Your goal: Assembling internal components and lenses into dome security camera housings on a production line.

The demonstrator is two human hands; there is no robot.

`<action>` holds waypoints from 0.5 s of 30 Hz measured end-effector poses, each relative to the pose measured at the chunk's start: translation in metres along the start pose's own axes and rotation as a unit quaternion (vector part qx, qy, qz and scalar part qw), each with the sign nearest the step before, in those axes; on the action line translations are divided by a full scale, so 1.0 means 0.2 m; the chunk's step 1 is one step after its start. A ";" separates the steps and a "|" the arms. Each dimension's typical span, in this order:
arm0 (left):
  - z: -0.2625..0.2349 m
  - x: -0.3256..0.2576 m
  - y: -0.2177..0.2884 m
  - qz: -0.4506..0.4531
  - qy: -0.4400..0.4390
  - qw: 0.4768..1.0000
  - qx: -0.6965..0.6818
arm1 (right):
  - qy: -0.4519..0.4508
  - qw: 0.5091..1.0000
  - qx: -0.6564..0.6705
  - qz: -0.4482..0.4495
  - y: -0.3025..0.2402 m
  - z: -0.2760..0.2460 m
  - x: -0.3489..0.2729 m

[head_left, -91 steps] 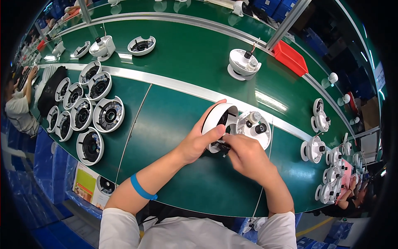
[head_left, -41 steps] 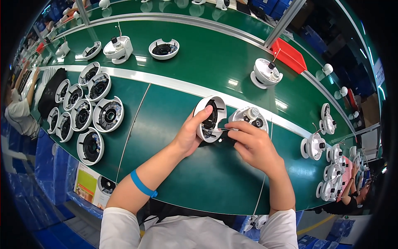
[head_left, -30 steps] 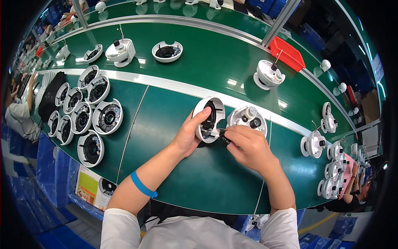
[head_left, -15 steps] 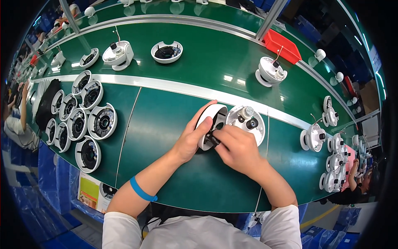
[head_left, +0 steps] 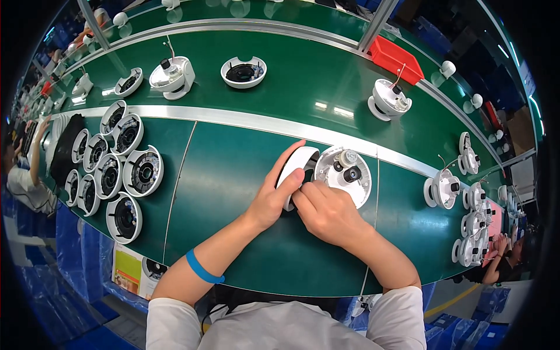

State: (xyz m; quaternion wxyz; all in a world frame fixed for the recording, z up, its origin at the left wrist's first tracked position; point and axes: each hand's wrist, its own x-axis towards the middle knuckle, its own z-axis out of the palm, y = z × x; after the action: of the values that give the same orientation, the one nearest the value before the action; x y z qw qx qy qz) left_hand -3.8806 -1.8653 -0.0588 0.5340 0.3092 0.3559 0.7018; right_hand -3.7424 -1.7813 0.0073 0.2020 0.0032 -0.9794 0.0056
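My left hand [head_left: 269, 199] grips a round white camera housing shell [head_left: 296, 162], tilted up on its edge, with its dark inner side turned to the right. The thumb lies over the rim. My right hand [head_left: 328, 214] is closed, its fingertips pressed together at the shell's open side. What they pinch is hidden behind the knuckles. Just behind and right of that hand lies a white camera base [head_left: 363, 185] on the green table, with a black lens [head_left: 352, 174] and a pale round part inside it. The right hand covers its lower left edge.
Several white shells with black insides [head_left: 143, 172] crowd the table's left. Camera bases with lenses [head_left: 444, 189] stand at the right. Beyond a metal rail, a green conveyor [head_left: 303, 76] carries more units, with a red tray [head_left: 396, 59] behind. Other people sit at both sides.
My right hand has shifted slightly left and down, and the black piece seen at its fingertips is now hidden. The units on the conveyor have moved a little right.
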 end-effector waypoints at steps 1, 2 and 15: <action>0.00 0.00 0.00 0.010 -0.006 1.000 0.007 | 0.003 1.000 0.024 -0.002 0.01 0.01 0.00; -0.01 0.00 0.00 0.011 -0.007 1.000 0.008 | 0.005 1.000 0.022 -0.002 0.01 0.02 -0.01; 0.03 -0.11 0.25 -0.015 0.127 0.983 -0.134 | -0.018 0.949 0.005 0.314 -0.18 -0.45 0.14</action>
State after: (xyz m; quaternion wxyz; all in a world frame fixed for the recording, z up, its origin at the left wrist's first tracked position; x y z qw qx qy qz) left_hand -3.8976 -1.8944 -0.0157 0.5314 0.1375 0.3280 0.7689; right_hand -3.7326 -1.8167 0.1012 0.1724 -0.3031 -0.9344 0.0738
